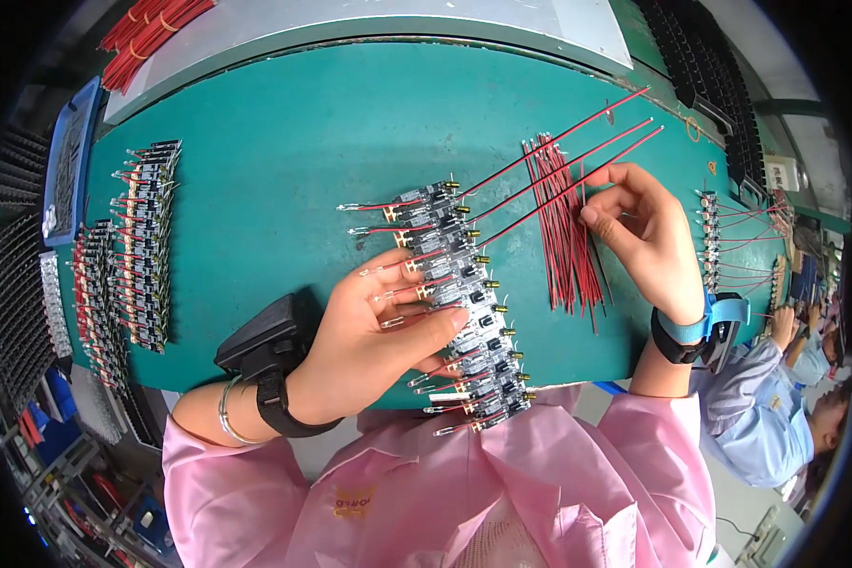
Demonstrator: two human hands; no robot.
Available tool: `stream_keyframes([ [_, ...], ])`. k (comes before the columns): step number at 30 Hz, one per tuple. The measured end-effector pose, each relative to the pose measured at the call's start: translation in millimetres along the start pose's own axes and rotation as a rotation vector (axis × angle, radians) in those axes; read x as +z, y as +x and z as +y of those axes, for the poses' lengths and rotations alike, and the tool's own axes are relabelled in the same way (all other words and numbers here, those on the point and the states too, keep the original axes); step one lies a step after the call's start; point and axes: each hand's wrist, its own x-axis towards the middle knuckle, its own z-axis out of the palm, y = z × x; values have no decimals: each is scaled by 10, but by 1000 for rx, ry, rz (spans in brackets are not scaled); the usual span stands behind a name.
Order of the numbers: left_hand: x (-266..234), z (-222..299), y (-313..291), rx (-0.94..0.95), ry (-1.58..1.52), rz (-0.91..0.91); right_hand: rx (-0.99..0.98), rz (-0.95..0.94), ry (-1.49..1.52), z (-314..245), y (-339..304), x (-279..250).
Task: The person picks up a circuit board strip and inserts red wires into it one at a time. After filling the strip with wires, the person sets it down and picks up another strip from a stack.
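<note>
My left hand (364,336) is closed around a strip of small circuit boards (488,327), its thumb pressed on top near the middle. The strip runs slantwise, its lower end close to my chest. Short red leads with bare tips stick out on its left side, and brass-coloured posts line the right. Three long red wires (596,151) reach from the upper boards to the upper right. My right hand (648,241) pinches a thin red wire (582,180) between thumb and fingers, beside a loose pile of red wires (557,237) on the green mat.
Rows of wired boards (147,246) lie at the left of the green mat (275,170). Behind them is a blue tray (71,161). Red wire bundles (147,38) rest at the back left. Another board strip (710,232) lies far right, near a co-worker in blue (753,417).
</note>
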Motion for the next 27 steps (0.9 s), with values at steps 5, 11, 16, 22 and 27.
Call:
stream_keyframes([
  [5,-3,7,-8,1,-2,0,-36,-7,91,6,-15,-1],
  [11,-5,8,-12,6,-26,-7,-79,-187,224,-98,-81,-18],
  [16,-15,8,-10,14,-25,-23,-128,-293,539,-110,-148,103],
  [22,0,19,-22,28,-35,-17,86,-237,556,-133,-37,208],
  [27,-2,24,-27,21,-35,-10,43,-40,339,-102,-17,344],
])
